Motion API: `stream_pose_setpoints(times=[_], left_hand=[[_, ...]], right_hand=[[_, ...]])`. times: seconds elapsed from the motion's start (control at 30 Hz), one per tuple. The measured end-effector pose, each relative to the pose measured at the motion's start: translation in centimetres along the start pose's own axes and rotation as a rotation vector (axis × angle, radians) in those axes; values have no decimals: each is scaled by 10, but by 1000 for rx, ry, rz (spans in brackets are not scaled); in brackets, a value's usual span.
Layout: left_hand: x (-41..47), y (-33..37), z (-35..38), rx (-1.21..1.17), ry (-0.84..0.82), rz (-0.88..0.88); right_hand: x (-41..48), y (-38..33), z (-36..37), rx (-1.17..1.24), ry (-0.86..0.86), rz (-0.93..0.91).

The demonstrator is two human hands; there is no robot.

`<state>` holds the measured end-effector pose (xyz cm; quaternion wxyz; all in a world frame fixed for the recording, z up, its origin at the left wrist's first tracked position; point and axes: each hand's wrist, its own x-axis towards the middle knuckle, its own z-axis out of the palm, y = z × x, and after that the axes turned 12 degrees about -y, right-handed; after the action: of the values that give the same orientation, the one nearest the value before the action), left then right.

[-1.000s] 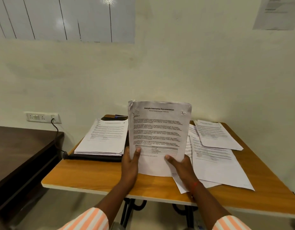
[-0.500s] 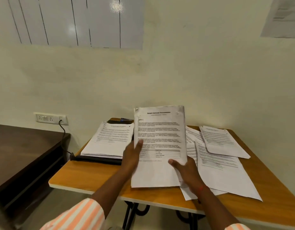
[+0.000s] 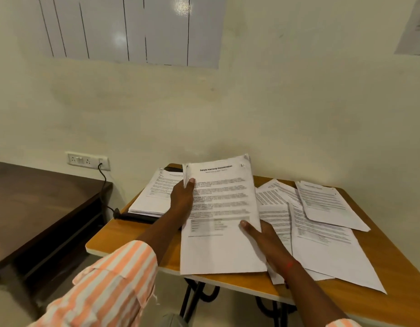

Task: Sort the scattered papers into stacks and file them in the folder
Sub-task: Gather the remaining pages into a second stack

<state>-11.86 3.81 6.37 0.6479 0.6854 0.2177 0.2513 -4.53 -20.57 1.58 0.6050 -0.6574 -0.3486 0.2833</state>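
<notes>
- The wooden table (image 3: 124, 234) carries all the paperwork.
- The loose papers (image 3: 322, 244) overlap in a spread across the table's right half, from the far edge to the near edge.
- The held stack (image 3: 220, 220) of printed pages sits mid-table between the two hands, its far end raised and its bottom edge reaching the table's near edge.
- The sorted pile (image 3: 154, 197) lies at the far left corner, just behind the left hand.
- The black folder (image 3: 133, 217) lies under that pile.
- The right hand (image 3: 263, 239) grips the held stack's right edge, thumb on the printed face.
- The left hand (image 3: 180, 199) grips its left edge, thumb on top near the upper corner.
</notes>
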Motion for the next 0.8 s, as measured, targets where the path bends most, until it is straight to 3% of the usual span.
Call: stream_pose_setpoints(times=[0.37,0.53,0.67,0.8], left_hand=[[44,-24,-42,229,-85,-214],[92,-31,-72,363,3,-193],[121,-31,-87,426,42,-199],[134,-56,-100,359,30,-280]], right_hand=[[126,-10,-9,-134,47,179],[219,-12,-14,-216,62,267],[301,-16,-10,-686,147,161],[392,-3,1,-1012,-17,35]])
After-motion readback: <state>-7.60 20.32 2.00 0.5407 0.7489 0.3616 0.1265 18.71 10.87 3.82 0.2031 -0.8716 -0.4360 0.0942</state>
